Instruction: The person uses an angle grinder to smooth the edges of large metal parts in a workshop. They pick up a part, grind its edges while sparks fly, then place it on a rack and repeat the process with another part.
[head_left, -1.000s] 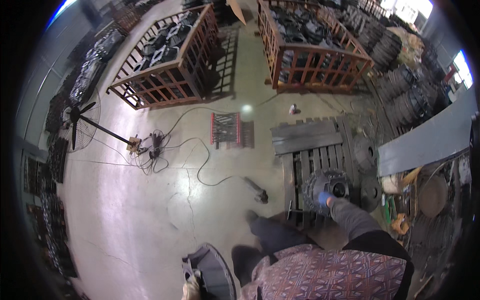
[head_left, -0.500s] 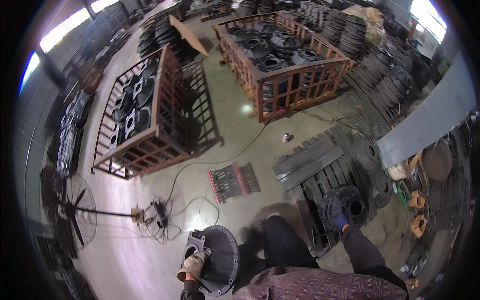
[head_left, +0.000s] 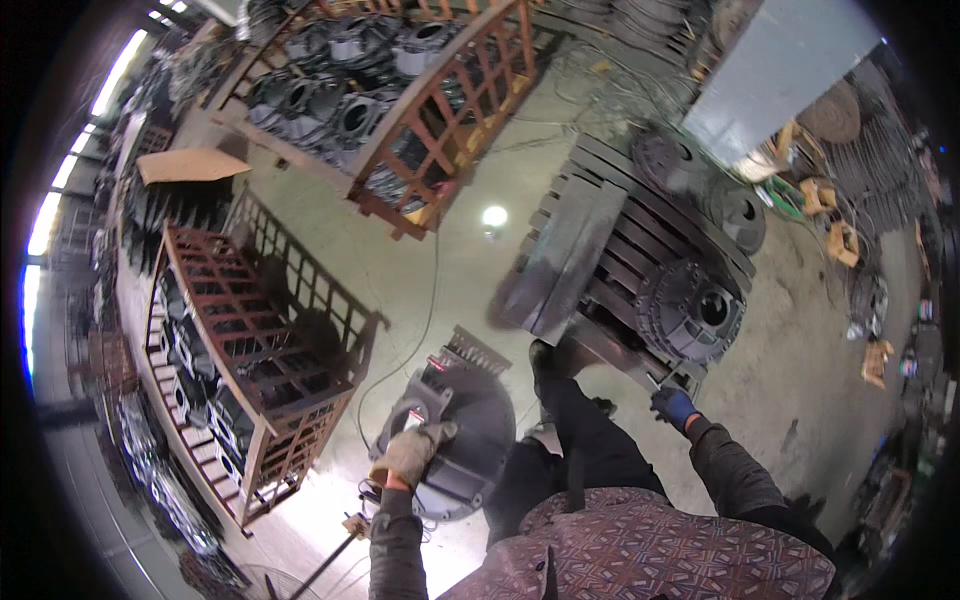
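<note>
My left hand, in a beige work glove, grips a dark bell-shaped metal housing by its smaller flanged end. The housing's wide round side faces my legs, and it hangs above the floor. My right hand, in a dark blue glove, is beside the near corner of a slatted metal bench, close to a small bar there. Its fingers look curled; what they hold, if anything, is hidden. A second round housing with a dark bore lies on the bench, apart from that hand.
Two brown slatted crates, one at far left and one ahead, hold similar castings. A toothed metal rack lies beyond the held housing. A cable crosses the floor. Round plates lie right of the bench; a grey sheet stands behind.
My right hand has come off the bench housing and moved nearer to me. My left hand has lifted the other housing forward and rightward. The view has turned, so the crates appear farther left.
</note>
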